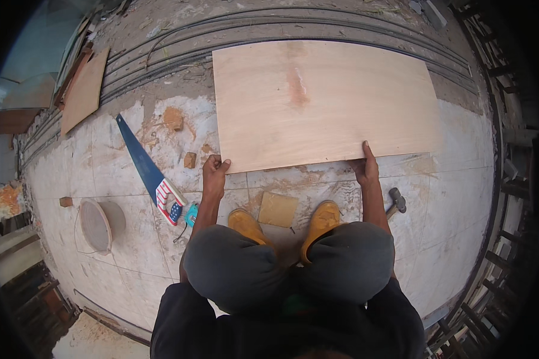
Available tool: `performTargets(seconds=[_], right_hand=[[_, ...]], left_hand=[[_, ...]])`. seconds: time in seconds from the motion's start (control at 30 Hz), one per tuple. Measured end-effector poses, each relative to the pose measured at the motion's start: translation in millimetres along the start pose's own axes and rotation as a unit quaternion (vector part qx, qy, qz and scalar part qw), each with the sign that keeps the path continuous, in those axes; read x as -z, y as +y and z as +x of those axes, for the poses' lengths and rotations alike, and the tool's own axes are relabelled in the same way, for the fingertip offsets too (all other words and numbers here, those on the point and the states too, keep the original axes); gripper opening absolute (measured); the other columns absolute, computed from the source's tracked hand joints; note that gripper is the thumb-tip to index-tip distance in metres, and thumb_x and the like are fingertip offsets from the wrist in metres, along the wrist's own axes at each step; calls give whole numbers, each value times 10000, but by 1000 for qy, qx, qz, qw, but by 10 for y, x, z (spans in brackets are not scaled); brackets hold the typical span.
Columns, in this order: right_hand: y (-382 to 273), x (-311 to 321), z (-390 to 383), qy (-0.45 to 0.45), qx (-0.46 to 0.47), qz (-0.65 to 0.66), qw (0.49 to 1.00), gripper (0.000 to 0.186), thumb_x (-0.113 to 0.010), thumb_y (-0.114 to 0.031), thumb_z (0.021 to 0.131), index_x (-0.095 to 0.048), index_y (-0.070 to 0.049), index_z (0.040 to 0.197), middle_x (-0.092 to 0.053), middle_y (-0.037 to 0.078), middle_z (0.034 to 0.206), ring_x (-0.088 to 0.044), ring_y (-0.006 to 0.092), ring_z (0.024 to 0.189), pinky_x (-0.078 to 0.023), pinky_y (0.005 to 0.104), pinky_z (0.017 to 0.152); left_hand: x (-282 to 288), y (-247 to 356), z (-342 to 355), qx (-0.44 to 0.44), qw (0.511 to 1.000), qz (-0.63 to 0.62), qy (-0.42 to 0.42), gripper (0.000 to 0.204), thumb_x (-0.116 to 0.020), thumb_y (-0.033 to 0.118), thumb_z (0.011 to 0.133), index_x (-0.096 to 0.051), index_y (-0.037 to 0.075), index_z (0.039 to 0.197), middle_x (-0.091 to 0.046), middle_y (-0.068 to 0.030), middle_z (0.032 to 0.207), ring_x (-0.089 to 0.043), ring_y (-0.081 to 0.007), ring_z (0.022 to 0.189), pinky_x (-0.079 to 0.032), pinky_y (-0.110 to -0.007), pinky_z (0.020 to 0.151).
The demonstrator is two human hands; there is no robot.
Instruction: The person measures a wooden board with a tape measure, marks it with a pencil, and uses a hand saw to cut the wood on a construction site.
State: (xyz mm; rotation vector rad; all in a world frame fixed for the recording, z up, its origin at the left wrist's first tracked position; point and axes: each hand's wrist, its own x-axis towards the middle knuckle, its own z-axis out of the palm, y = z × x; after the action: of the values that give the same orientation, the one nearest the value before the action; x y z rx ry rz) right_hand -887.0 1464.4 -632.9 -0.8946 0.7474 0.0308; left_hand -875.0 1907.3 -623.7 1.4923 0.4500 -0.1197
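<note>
I crouch on a pale, dusty floor with both hands on the near edge of a rectangular plywood sheet [323, 107] with a reddish stain. My left hand [217, 170] grips its near left corner, thumb on top. My right hand [366, 164] grips the same edge further right, thumb on the upper face. A blue handsaw [139, 155] and a teal tape measure [191, 215] lie to my left, and a hammer [396, 201] lies right of my right forearm. A small square tan piece [278, 209] sits between my yellow boots [317, 227].
A round bucket [102, 224] stands at the left, near small wood blocks [190, 160]. More boards [84, 90] rest at the upper left. Long dark rods [161, 39] run behind the sheet. A dark rail and timber slats [500, 263] line the right side.
</note>
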Motion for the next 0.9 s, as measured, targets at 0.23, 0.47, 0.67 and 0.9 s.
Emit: performTargets(seconds=[0.23,0.47,0.67,0.9], right_hand=[[-82,70,-375,48,-89,-171,980,567,-638,-362,942,-485,29,1322,-595,171,1245,-611,294,1100,-497,375,936],[575,-84,-923,-203,189,-631,724,304,-688,-265,899,-664,-2,1050,-714,134,850,-686,257,774,-537,377,664],[983,-366,-1224,-340,362,-675,546,257,-747,-154,774,-657,-55,993,-642,146,894,-639,341,830,-532,412,689],[852,-245,-1201,-296,354,-684,565,263,-756,-144,756,-660,-82,993,-630,126,964,-635,334,876,-544,409,722]], left_hand=[[48,-255,-36,21,987,155,29,266,-657,83,843,-666,-71,1059,-657,-137,1035,-608,-239,1041,-444,-342,942],[268,45,-298,-22,976,209,-48,329,-653,165,894,-636,-36,1154,-663,-156,1098,-644,-246,1019,-486,-352,900],[1094,143,-1018,33,987,130,91,251,-618,123,923,-648,-6,1137,-687,-109,1035,-662,-157,897,-510,-304,773],[1607,143,-1749,52,972,88,212,232,-592,172,960,-655,13,1115,-696,-73,1020,-662,-133,908,-493,-272,733]])
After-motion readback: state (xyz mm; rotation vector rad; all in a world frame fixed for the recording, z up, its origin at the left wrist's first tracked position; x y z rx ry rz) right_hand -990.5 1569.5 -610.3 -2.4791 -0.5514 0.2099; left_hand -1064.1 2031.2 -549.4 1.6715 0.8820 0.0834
